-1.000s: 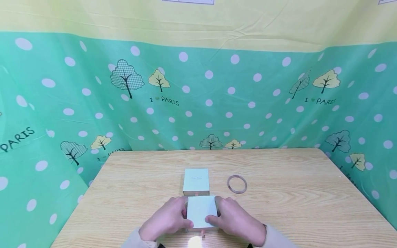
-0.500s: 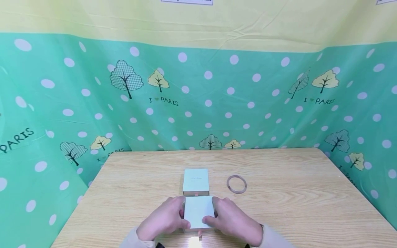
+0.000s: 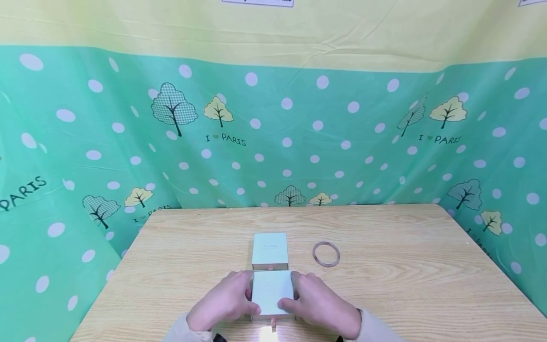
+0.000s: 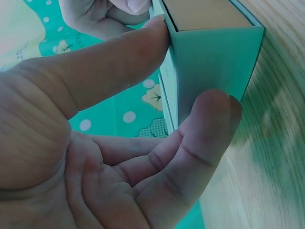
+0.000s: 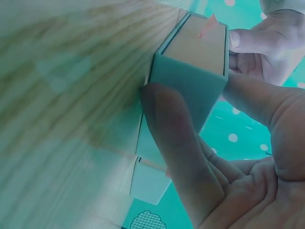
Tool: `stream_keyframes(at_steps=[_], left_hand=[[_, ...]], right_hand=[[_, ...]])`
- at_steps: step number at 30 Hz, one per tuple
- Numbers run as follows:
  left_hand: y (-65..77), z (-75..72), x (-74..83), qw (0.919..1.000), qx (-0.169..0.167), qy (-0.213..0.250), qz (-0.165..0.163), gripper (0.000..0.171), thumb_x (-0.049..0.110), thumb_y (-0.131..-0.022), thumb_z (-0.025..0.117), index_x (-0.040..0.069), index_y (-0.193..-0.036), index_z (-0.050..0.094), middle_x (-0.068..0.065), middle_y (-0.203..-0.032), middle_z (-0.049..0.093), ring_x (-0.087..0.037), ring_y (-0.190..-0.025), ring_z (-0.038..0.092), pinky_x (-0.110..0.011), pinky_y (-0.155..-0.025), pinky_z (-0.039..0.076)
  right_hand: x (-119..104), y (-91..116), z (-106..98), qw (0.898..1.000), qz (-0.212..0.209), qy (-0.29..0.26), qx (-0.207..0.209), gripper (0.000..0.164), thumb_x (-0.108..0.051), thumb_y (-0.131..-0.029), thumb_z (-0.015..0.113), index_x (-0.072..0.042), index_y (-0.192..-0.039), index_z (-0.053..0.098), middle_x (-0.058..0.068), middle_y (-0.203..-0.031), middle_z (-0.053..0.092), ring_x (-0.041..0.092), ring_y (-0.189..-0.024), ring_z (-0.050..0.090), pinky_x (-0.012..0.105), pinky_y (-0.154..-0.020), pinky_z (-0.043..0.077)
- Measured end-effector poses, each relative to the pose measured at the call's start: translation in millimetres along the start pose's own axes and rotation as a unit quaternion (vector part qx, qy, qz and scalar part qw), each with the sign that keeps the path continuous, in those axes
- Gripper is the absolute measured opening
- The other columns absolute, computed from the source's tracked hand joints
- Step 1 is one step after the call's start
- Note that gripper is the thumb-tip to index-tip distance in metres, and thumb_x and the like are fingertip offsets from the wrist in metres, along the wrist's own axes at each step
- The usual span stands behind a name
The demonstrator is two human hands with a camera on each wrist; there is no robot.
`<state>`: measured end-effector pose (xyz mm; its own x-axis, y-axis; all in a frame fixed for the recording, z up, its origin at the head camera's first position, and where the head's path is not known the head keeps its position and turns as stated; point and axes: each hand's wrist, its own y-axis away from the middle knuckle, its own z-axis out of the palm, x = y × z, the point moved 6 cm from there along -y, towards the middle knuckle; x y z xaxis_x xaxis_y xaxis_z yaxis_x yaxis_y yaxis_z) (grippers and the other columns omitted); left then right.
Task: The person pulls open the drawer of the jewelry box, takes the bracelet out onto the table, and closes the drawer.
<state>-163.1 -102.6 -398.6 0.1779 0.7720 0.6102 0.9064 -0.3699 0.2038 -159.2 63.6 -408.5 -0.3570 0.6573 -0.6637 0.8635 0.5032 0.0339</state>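
Both hands hold a pale blue drawer-style box [image 3: 272,290] low in the middle of the head view. My left hand [image 3: 227,302] grips its left side, thumb over the near left top edge. On the right side, my right hand [image 3: 317,302] has its thumb on the lid and its fingers along the wall. A small pink ribbon tab [image 5: 208,26] sticks out of the drawer front. Left wrist view: a fingertip presses the box's side wall [image 4: 214,57]. Directly behind stands a second pale blue box [image 3: 270,249] with faint lettering, nearly in line with the first.
A translucent purplish bangle [image 3: 339,259] lies on the wood-grain table [image 3: 397,266], to the right of the rear box. A green dotted curtain [image 3: 239,166] hangs behind the table and along both sides.
The front box has shifted slightly left with both hands on it, coming more in line with the rear box. The rear box and bangle stay put.
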Motion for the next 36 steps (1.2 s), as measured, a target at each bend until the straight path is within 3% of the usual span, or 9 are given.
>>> stream_keyframes(at_steps=[5,9,19,29,36], left_hand=[[0.3,-1.8,0.4,0.9996,0.009,0.025,0.011,0.050,0.015,-0.069,0.083,0.004,-0.109,0.056,0.002,-0.068,0.056,-0.013,-0.061,0.051,-0.028,-0.053,0.043],[0.5,-2.3,0.7,0.9990,0.013,0.037,0.020,0.062,0.013,-0.071,0.082,0.007,-0.125,0.053,0.003,-0.065,0.057,-0.013,-0.059,0.051,-0.027,-0.051,0.042],[-1.8,-1.9,-1.3,0.9993,0.012,0.030,0.018,0.052,0.011,-0.070,0.082,0.004,-0.115,0.057,0.003,-0.069,0.056,-0.012,-0.062,0.052,-0.027,-0.055,0.044],[-0.4,-5.8,-3.4,0.9995,0.025,0.014,0.009,0.049,0.015,-0.070,0.083,-0.002,-0.107,0.056,0.001,-0.074,0.055,-0.014,-0.065,0.051,-0.029,-0.057,0.044],[-0.2,-7.1,-3.7,0.9995,0.027,0.001,0.015,0.034,0.015,-0.070,0.082,0.004,-0.090,0.057,-0.001,-0.075,0.053,-0.016,-0.068,0.048,-0.028,-0.057,0.041]], right_hand=[[0,3,-2,1.000,0.012,-0.013,-0.014,0.036,-0.029,-0.081,0.075,-0.001,-0.097,0.059,-0.008,-0.066,0.057,0.003,-0.052,0.051,0.020,-0.045,0.045],[-1,6,-2,0.999,0.020,-0.002,-0.028,0.033,-0.029,-0.076,0.079,-0.008,-0.092,0.058,-0.010,-0.064,0.055,0.003,-0.051,0.049,0.021,-0.044,0.044],[-1,9,-3,0.998,0.016,0.032,-0.052,0.032,-0.030,-0.075,0.080,-0.013,-0.085,0.054,-0.010,-0.061,0.054,0.004,-0.048,0.050,0.021,-0.043,0.044],[-2,10,-7,0.997,0.011,0.059,-0.058,0.030,-0.028,-0.077,0.078,-0.011,-0.095,0.061,-0.012,-0.062,0.057,0.002,-0.051,0.051,0.020,-0.048,0.045],[-3,11,-7,0.996,-0.005,0.076,-0.050,0.042,-0.022,-0.080,0.076,0.000,-0.113,0.061,-0.012,-0.060,0.056,0.001,-0.053,0.049,0.019,-0.050,0.044]])
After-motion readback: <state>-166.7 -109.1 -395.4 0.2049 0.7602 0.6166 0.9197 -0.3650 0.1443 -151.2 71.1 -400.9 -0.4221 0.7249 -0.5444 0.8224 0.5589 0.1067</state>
